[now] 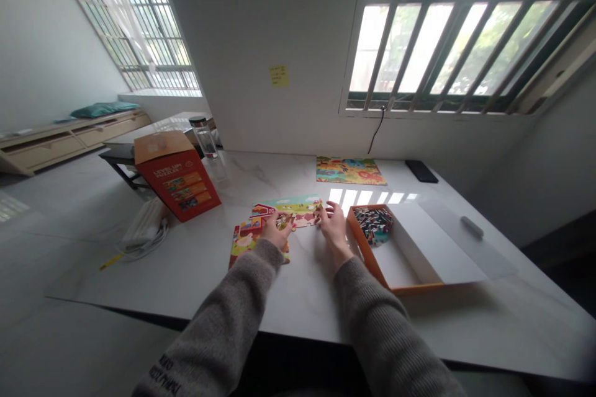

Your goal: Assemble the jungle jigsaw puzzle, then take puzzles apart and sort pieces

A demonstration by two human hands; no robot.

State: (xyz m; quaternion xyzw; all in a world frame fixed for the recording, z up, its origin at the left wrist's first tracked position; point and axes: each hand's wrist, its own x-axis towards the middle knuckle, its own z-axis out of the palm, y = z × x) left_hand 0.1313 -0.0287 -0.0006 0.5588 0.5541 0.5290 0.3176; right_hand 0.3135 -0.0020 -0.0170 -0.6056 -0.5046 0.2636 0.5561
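Note:
A partly joined jigsaw puzzle [293, 205] with a farm scene lies on the table, showing a red barn and green fields. My left hand [276, 232] is over its lower left part, thumb and fingers closed around a small patterned puzzle piece [284, 221]. At the puzzle's right edge, my right hand [333, 227] pinches a brownish puzzle piece [318, 212] between thumb and forefinger; its other fingers are raised. Another joined section [239, 248] with a red border reaches toward me, partly hidden by my left hand and sleeve.
An open orange-edged box [372, 257] on the right contains a bag of puzzle pieces [374, 224]. Behind are a colourful picture sheet [349, 170] and a black phone [421, 171]. To the left stand a red puzzle box [181, 183], a glass bottle [205, 139] and a white power strip [144, 223].

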